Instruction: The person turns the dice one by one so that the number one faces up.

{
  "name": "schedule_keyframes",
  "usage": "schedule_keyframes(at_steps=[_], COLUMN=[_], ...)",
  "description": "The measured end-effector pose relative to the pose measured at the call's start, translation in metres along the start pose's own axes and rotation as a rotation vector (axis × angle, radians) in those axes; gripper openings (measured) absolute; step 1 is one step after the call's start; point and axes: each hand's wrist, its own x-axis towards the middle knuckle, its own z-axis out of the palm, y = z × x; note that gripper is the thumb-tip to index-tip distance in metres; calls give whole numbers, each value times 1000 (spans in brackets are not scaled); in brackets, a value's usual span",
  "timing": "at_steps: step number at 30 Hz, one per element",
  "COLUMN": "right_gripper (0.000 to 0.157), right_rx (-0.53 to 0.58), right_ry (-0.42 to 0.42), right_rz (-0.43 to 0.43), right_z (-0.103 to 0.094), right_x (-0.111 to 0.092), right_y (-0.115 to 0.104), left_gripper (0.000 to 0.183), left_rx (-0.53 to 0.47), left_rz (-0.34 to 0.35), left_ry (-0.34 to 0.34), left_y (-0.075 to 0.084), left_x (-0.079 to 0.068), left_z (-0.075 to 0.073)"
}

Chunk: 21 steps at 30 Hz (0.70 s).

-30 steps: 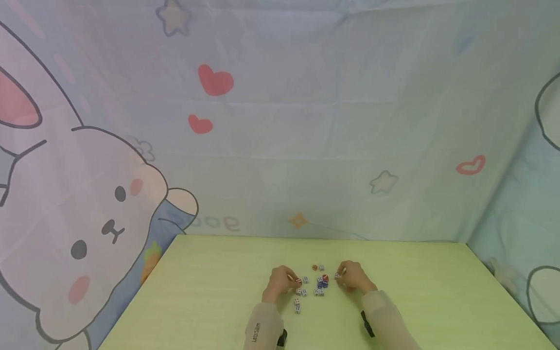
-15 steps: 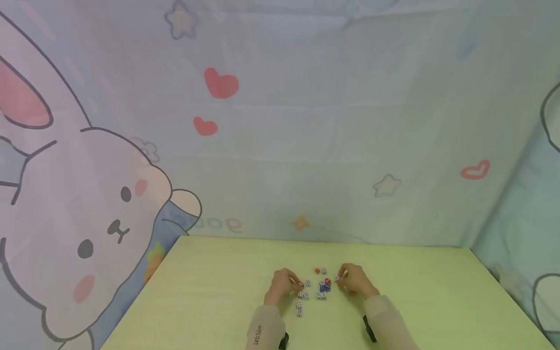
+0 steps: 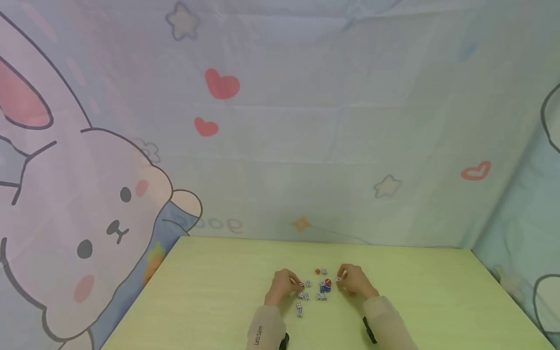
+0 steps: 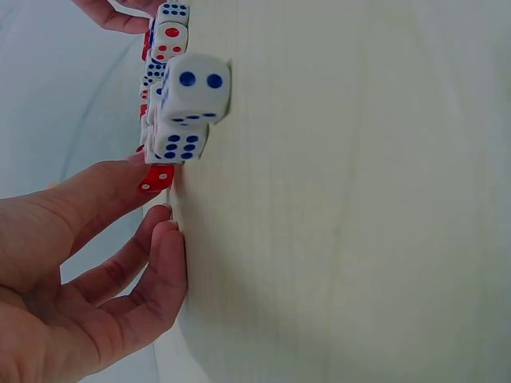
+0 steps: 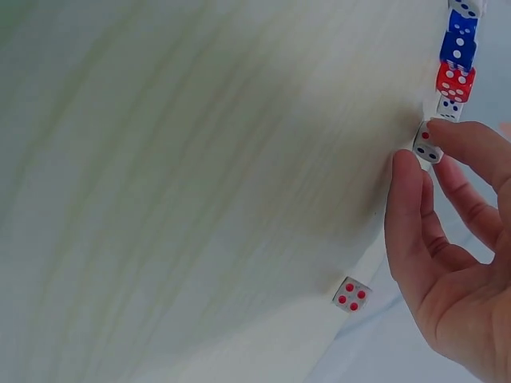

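Small dice stand grouped at the table's middle in the head view. My left hand [image 3: 282, 286] is at the group's left side, pinching a red die [image 4: 157, 177] with white pips between its fingertips. Beside it stand white dice, among them one with two blue pips on its face [image 4: 196, 88]. My right hand [image 3: 355, 280], at the group's right, pinches a white die [image 5: 427, 142] between thumb and finger. Just past that die, a red die [image 5: 455, 81] and a blue die [image 5: 458, 49] stand in line. In the head view, fingers partly cover both held dice.
Two dice, an orange-red one [image 3: 317, 271] and a white one [image 3: 324, 271], lie at the back of the group. Two white dice [image 3: 299, 309] sit nearer the front. A lone white die [image 5: 351, 294] with red pips shows in the right wrist view. Behind the yellow-green table [image 3: 210, 277] hangs a printed cloth [image 3: 280, 146].
The head view has shifted slightly, moving the scene a little down and right. Both hands stay by the same dice, and my right fingers cover a bit more of the white die.
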Motion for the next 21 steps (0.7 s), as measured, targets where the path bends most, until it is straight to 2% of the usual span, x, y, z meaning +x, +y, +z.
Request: schedule_keyframes(at_steps=[10, 21], right_gripper=[12, 13], right_rx=[3, 15], right_ry=[16, 19], right_rz=[-12, 7], right_z=[-2, -33], right_x=[1, -1], right_y=[4, 7], left_gripper=[12, 13], left_rx=[-9, 11], left_rz=[-6, -4], left_ry=[-14, -17], left_y=[3, 3], left_x=[-2, -1], left_z=[-1, -2])
